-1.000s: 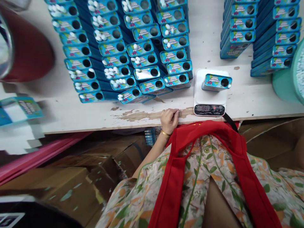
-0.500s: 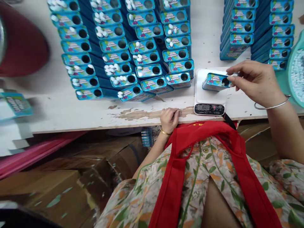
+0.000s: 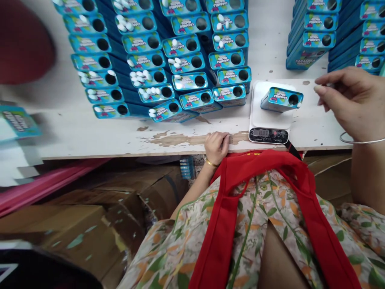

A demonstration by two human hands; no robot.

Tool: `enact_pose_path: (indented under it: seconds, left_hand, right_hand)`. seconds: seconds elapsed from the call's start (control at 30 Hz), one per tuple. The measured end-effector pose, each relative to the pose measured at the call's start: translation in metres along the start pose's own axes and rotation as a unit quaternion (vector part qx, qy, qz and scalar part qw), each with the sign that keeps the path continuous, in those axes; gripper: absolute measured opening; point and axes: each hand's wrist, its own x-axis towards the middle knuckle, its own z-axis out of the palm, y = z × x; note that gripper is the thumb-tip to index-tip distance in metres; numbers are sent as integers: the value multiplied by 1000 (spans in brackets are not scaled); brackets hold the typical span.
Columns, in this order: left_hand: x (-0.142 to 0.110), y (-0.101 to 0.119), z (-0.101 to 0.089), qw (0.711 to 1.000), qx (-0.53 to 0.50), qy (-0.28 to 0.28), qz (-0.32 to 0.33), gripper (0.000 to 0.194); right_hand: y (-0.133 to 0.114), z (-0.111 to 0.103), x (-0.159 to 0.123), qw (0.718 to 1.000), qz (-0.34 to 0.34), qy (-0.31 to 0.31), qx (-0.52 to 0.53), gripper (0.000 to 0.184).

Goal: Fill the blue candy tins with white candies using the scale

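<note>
done: tin (image 3: 276, 95) stood on scale (image 3: 270, 120), reading lit | still uncovered: its hole (image 3: 293, 99), like rowed tins (image 3: 192, 99) | right hand (image 3: 356, 102) hung narrow nearby, contents unclear | left hand (image 3: 215, 146) lay curled at worktop (image 3: 99, 136) edge

A red apron (image 3: 258, 159) tops the green-piped floral garment (image 3: 246, 224), with a gold bangle (image 3: 210, 162) and silver bangle (image 3: 359, 142).

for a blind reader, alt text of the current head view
A blue tin stands on a white scale, the right hand beside it, not touching. The left hand rests at the table edge; more tins stand in rows.
</note>
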Motion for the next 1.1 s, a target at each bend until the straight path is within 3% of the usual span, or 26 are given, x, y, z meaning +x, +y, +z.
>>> enact_pose_path:
  seconds: [0.2, 0.37, 0.5, 0.63, 0.9, 1.1]
  left_hand:
    - [1, 2, -1, 999, 8, 24, 26, 24]
    - [2, 3, -1, 1000, 20, 14, 16, 25]
    - [2, 3, -1, 999, 15, 22, 28, 24]
    - [2, 2, -1, 1000, 19, 4, 12, 28]
    - [2, 0, 0, 999, 28, 9, 25, 25]
    - [3, 2, -1, 999, 36, -3, 16, 28]
  right_hand:
    - [16, 1, -44, 997, 40, 52, -49, 22]
    - [19, 30, -74, 987, -59, 109, -104, 34]
    - [25, 49, -85, 981, -79, 64, -165, 47]
    - [27, 55, -82, 979, -94, 27, -179, 49]
    - [19, 40, -59, 967, -105, -28, -229, 46]
    - [9, 38, -31, 989, -78, -47, -118, 44]
